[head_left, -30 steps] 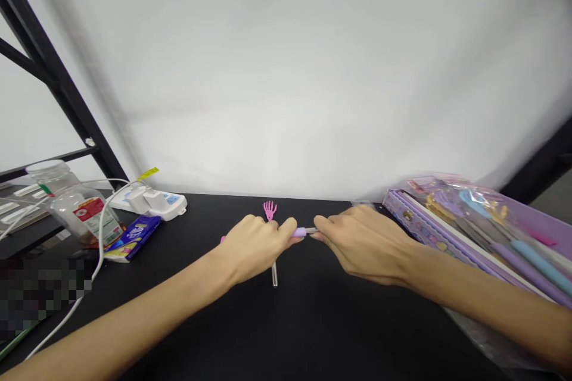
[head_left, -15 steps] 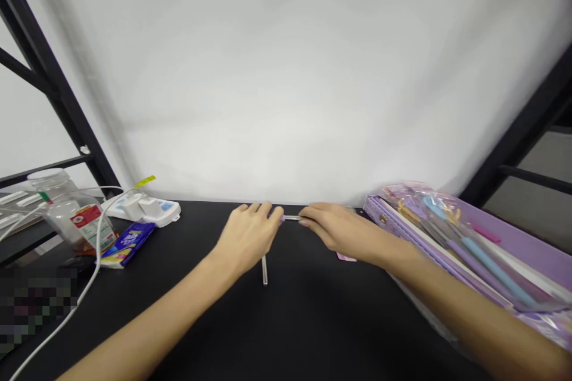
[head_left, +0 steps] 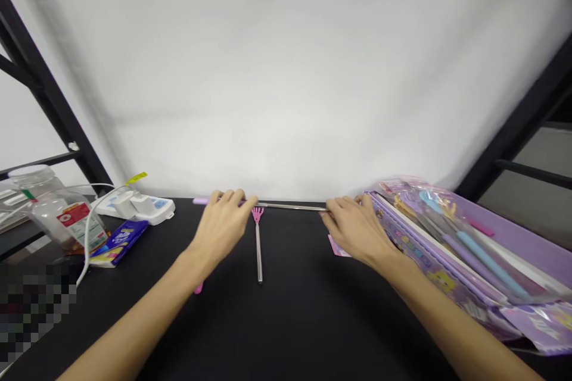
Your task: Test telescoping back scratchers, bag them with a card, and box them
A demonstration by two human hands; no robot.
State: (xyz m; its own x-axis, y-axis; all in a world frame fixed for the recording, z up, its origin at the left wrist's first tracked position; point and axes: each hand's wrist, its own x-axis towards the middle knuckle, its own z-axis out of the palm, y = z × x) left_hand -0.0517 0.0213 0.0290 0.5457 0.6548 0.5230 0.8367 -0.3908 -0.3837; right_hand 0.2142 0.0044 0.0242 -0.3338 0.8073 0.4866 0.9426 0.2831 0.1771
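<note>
My left hand (head_left: 227, 217) is closed around the lilac handle of a telescopic back scratcher (head_left: 290, 207); the handle's end sticks out to the left. Its thin metal rod runs across to my right hand (head_left: 353, 223), whose fingers close on the far end and hide it. Just below, a second metal rod with a small pink hand-shaped head (head_left: 258, 214) lies on the black table, pointing toward me. A pink tip (head_left: 199, 288) shows beside my left forearm, the rest of it hidden. Part of a pink card (head_left: 338, 246) is visible beside my right hand.
A purple box (head_left: 513, 238) with bagged back scratchers (head_left: 487, 256) stands at the right. On the left are a clear jar (head_left: 67, 214), a blue packet (head_left: 120, 242), a white power strip (head_left: 158, 209) and a white cable (head_left: 87, 238). A white wall rises behind the table.
My hands have moved apart, and much more of the metal rod shows between them. The lilac handle end and the pink hand-shaped head have come into sight.
</note>
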